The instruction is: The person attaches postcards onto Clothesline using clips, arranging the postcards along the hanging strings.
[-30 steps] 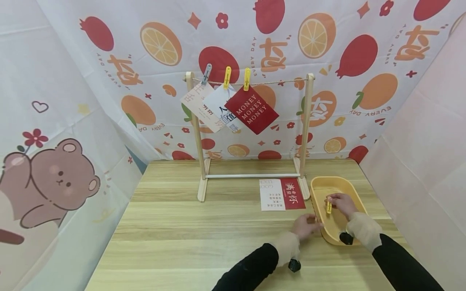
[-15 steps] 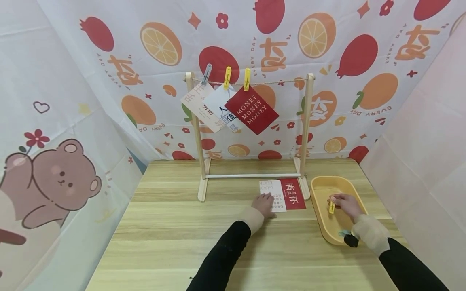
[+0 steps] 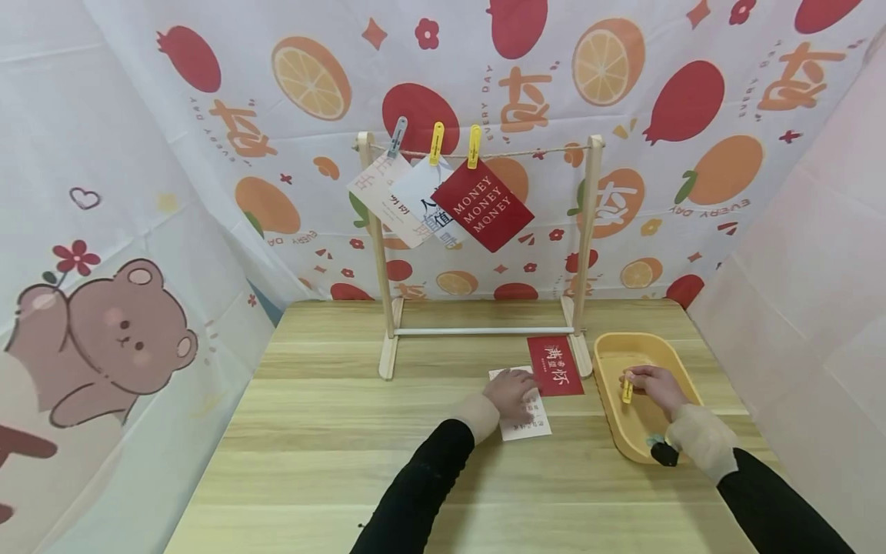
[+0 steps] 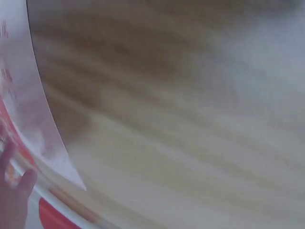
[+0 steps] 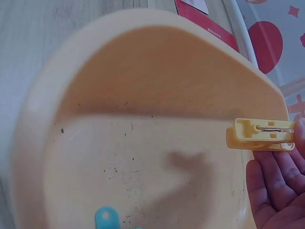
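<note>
In the head view my left hand (image 3: 511,395) lies over a white printed card (image 3: 527,429), its fingers touching the top of it and hiding the card's middle. The left wrist view catches the fingers only at its lower left, beside the card (image 4: 35,95). A red card (image 3: 556,366) with white lettering lies just to the right. Over the yellow tray (image 3: 602,408), my right hand (image 3: 659,389) pinches a yellow clothespin (image 5: 259,133) between thumb and fingers. A teal clothespin end (image 5: 107,218) shows on the tray floor.
A wooden rack (image 3: 588,231) stands at the back with a string across its top. From the string hang a beige card (image 3: 377,192), a white card (image 3: 415,181) and a red card (image 3: 484,206), held by a grey clothespin (image 3: 398,137) and two yellow ones.
My left hand moved from beside the tray leftward onto the white card, which has slid toward me and apart from the red card. The right hand keeps the clothespin over the tray.
</note>
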Available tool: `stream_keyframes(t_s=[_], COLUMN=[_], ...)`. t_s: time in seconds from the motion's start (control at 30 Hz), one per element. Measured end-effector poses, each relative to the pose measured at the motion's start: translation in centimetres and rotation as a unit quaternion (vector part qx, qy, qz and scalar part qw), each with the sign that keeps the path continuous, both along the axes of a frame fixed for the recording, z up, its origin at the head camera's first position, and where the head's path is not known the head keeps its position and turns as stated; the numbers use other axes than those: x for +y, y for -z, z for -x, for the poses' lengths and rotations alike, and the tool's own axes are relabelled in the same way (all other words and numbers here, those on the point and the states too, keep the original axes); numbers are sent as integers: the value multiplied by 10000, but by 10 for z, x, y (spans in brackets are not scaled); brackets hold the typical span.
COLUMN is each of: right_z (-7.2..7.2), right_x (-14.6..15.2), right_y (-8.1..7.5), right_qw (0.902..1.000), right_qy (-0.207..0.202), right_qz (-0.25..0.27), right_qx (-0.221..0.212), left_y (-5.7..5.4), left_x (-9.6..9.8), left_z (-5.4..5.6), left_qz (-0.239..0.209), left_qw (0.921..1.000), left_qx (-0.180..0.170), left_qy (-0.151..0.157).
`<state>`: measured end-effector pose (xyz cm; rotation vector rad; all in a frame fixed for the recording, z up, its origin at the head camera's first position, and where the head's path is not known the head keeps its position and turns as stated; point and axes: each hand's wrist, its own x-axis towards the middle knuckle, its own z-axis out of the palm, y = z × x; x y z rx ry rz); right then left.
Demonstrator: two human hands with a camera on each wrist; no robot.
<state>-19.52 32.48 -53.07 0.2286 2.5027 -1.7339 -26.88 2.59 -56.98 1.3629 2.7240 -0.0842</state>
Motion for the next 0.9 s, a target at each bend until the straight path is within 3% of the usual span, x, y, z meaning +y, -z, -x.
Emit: stream_keyframes(t_s=[0.1, 0.2, 0.33, 0.4, 0.53, 0.6, 0.8, 0.9], right_z=[-1, -3, -4, -3, -1, 0, -2, -4], right_x=[-1, 0, 0, 0, 1, 1, -1, -1], right_y=[0, -1, -2, -2, -1, 0, 0, 1], right_qw=[10000, 10000, 10000, 10000, 10000, 10000, 9999, 9998], right_qy=[-38, 47, 48, 44, 11, 1, -13, 17], right_qz=[-30, 22, 14, -5, 25, 30, 42, 113], right_qx=[-12, -32, -34, -48, -67, -70, -92, -131], left_y=[1, -1, -2, -3, -6, -8, -7, -6], left_x=[-2, 0, 1, -1, -7, -9, -11, -14], left_z=[1, 0, -3, -6, -9, -8, -3, -3], left_qz=[589, 913, 859, 652, 385, 444, 835, 829], left_qw=[9977, 9957, 9931, 9958, 9990, 9983, 9954, 9958], left_qx=[-301, 137, 745, 601, -152, -343, 470, 347], left_qy=[179, 83, -279, -204, 167, 168, 44, 155])
